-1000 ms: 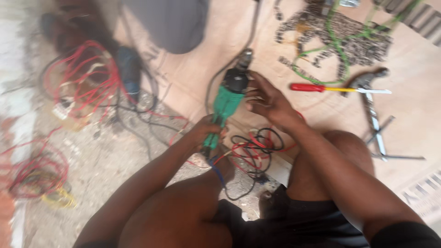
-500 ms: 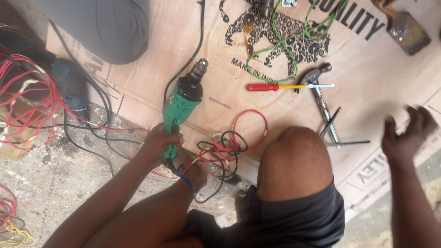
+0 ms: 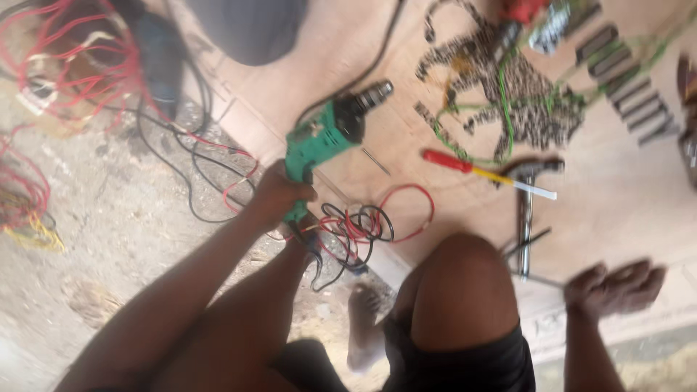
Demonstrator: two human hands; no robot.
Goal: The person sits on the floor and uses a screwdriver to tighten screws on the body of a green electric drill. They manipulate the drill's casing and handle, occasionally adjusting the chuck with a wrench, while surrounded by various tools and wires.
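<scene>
On the far left, red and yellow wires [image 3: 33, 196] lie in a tangle on the dusty ground. More red wires [image 3: 80, 65] sit higher up, beside a dark blue thing that is too blurry to name.

Next comes the left hand [image 3: 279, 194]. It is closed tight around the handle of a green drill [image 3: 327, 134]. The drill is held just above the brown board [image 3: 617, 210], with its dark metal nose pointing up and to the right. A black cord runs away from it toward the top.

The drill looks hard and stiff, and I think it is quite heavy at the front. The handle is the best spot to grab, because it fits a palm. The nose end looks smooth and could slip.

Just below the hand is a loop of red and black wires [image 3: 363, 221]. These look soft and bendy.

Further right lie a red and yellow screwdriver [image 3: 479, 172] and a hammer [image 3: 526, 210], both flat on the board.

On the far right, the right hand [image 3: 613, 287] is open with its fingers spread. It holds nothing and hangs over the board's edge.
</scene>
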